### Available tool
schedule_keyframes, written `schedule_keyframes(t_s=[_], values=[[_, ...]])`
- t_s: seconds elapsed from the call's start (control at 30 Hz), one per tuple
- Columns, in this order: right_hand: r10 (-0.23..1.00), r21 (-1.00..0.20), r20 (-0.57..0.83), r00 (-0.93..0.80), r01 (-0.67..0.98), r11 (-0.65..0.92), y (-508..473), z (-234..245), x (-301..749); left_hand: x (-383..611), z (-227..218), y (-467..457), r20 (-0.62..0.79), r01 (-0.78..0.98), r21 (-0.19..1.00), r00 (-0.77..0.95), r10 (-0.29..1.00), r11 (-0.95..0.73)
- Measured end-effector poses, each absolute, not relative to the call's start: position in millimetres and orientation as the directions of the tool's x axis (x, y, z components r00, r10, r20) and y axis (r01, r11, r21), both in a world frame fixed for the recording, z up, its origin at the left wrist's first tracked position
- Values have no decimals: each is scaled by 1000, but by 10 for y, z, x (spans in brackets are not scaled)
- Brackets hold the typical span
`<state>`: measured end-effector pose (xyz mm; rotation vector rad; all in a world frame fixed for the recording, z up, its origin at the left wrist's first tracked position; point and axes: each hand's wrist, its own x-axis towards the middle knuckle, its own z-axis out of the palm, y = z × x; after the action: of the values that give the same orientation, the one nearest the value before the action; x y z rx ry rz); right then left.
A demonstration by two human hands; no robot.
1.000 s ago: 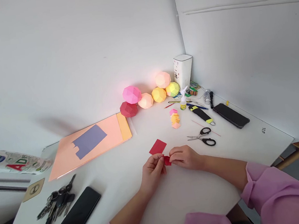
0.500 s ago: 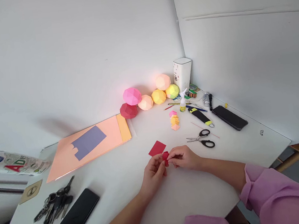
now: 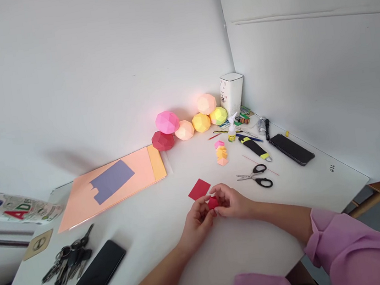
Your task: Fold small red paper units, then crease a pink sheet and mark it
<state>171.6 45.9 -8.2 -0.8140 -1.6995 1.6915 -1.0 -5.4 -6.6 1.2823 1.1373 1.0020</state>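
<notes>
Between my two hands is a small red folded paper piece (image 3: 213,203), above the white table (image 3: 245,251). My left hand (image 3: 197,220) pinches its left side with thumb and fingers. From the right, my right hand (image 3: 232,203) grips its other edge, the fingers curled around it. Just beyond my left hand lies a flat red paper sheet (image 3: 199,188). To the right of my hands rest black-handled scissors (image 3: 258,176), their blades toward the left. Farther back, small pink, yellow and peach paper pieces (image 3: 221,152) lie in a column.
Faceted paper balls (image 3: 167,122) line the wall. A glue bottle (image 3: 231,130), a box cutter (image 3: 255,148) and a black phone (image 3: 292,149) lie at the right. Peach sheets (image 3: 79,197), keys (image 3: 71,261) and a long black object (image 3: 89,284) occupy the left.
The red paper piece has turned and now shows a broader face. My right hand has shifted its fingers around it, and my left hand has adjusted slightly.
</notes>
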Motion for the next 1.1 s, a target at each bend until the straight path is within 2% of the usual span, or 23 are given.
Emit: schedule_keyframes(t_s=[0.13,0.3,0.53,0.67,0.77,0.9,1.1], values=[[747,-995,-1,-665,77,67,460,-90,1722,-13,-91,-60,-11,120,993,215,976,-15],[716,-988,-35,-697,131,80,453,-35,1741,-25,-68,-70,-14,154,988,257,966,-27],[715,-996,-20,-698,74,44,484,-10,1759,-36,-28,-72,-56,125,992,230,972,27],[748,-998,-53,-661,9,-63,491,-43,1754,-23,-40,-66,-52,22,999,183,982,49],[746,-991,-79,-662,-28,-130,479,-81,1749,-13,-48,-45,-30,51,998,183,983,21],[731,-998,-50,-680,0,-68,470,-86,1753,-8,-43,-21,-14,57,998,154,988,6],[717,-997,-19,-697,71,42,474,-9,1753,2,-35,-23,-167,-43,984,92,982,171]])
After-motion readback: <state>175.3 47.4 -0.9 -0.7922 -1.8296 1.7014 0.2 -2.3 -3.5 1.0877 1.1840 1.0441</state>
